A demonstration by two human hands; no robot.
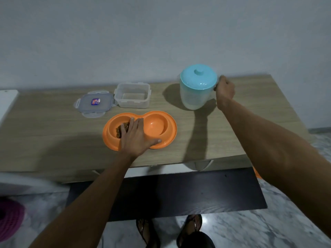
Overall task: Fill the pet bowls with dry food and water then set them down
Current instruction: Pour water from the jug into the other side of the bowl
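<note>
An orange double pet bowl (pixel 161 126) lies on the wooden table (pixel 53 133). Its left well holds brown dry food (pixel 119 130); its right well looks bare. My left hand (pixel 137 136) rests flat on the bowl's middle and front rim, fingers spread, partly covering the food. A translucent jug with a turquoise lid (pixel 197 86) stands at the back right. My right hand (pixel 224 90) is closed around the jug's handle on its right side; the handle itself is hidden by the hand.
A clear plastic container (pixel 132 95) stands open behind the bowl, its lid (pixel 94 103) lying to the left. A dark board (pixel 179 192) sits below the table's front edge. My feet in sandals stand on marble floor. A magenta object (pixel 9 219) lies lower left.
</note>
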